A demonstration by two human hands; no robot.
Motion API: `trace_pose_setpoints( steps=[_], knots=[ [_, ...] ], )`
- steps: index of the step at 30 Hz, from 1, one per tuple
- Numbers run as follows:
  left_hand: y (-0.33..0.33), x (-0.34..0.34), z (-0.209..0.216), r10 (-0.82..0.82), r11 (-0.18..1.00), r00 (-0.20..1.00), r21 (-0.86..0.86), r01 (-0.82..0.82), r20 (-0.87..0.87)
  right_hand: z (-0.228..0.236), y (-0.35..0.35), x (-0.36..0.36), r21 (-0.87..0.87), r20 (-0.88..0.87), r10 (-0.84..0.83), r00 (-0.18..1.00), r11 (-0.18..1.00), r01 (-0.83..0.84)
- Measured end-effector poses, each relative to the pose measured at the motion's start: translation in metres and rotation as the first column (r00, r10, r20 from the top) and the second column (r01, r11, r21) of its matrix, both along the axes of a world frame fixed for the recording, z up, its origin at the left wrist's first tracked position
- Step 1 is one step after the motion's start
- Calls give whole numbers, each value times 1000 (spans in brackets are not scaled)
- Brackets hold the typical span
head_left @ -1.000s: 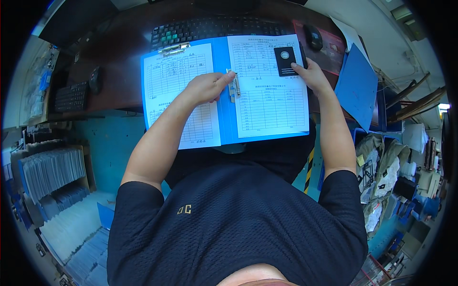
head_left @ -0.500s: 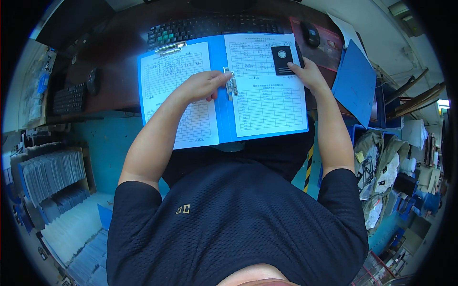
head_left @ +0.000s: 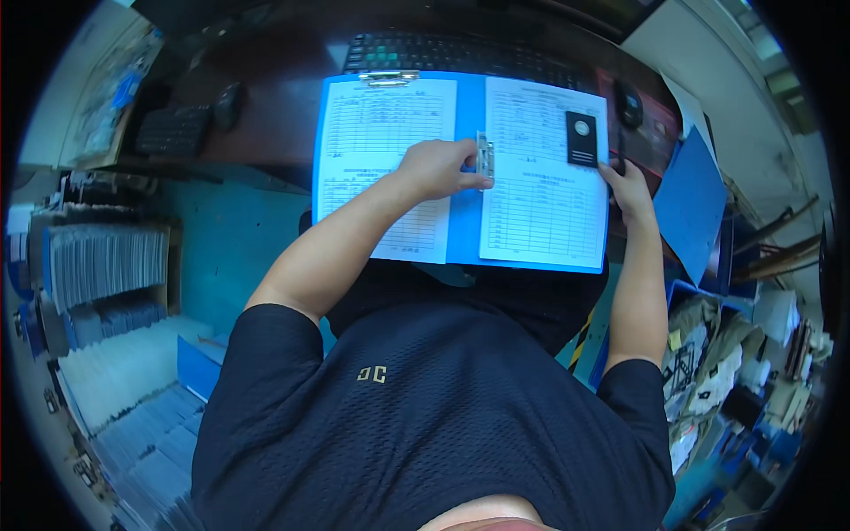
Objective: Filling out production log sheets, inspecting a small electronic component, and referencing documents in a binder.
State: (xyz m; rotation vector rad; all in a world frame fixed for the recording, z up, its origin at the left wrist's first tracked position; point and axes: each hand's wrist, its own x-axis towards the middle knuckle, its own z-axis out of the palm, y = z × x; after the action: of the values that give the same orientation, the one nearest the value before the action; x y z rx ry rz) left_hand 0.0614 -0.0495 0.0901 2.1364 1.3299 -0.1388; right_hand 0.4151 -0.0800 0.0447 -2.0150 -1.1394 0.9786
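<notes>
A blue clipboard folder (head_left: pixel 468 217) lies open at the desk's front edge, reaching over my lap. Printed form sheets are on both sides, a left form (head_left: pixel 390 119) and a right form (head_left: pixel 542 212). My left hand (head_left: pixel 436 168) reaches over the left form, its fingers closed on the metal clip (head_left: pixel 485 157) beside the fold. At the right form's outer edge is my right hand (head_left: pixel 630 190), with a dark pen (head_left: pixel 620 152) sticking up from its closed fingers and the thumb at the paper's edge. A small black booklet-like card (head_left: pixel 581 139) lies on the right form, just above that thumb.
Behind the folder is a black keyboard (head_left: pixel 460 55), with a mouse (head_left: pixel 629 104) on a red pad to the right. Another mouse (head_left: pixel 229 106) and a dark keypad (head_left: pixel 173 131) sit left. A blue folder (head_left: pixel 689 208) hangs over the right edge. Paper stacks (head_left: pixel 106 265) stand lower left.
The view has shifted, so folder and hands appear further right. My left fingers have closed round the clip. My right hand has slid down off the black card to the sheet's edge.
</notes>
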Motion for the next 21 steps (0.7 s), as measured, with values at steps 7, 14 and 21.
trace_pose_setpoints(
  steps=[7,14,21],
  knots=[
    [-18,-118,-43,426,742,763,295,-602,486,-20,-7,41,202,-237,-4,971,978,53],
    [-64,-138,-81,755,656,495,-490,-574,430,0,17,153,233,32,-100,994,968,90],
    [-79,-60,-93,793,604,247,-775,-189,557,21,49,172,201,438,-186,880,974,106]
  ],
)
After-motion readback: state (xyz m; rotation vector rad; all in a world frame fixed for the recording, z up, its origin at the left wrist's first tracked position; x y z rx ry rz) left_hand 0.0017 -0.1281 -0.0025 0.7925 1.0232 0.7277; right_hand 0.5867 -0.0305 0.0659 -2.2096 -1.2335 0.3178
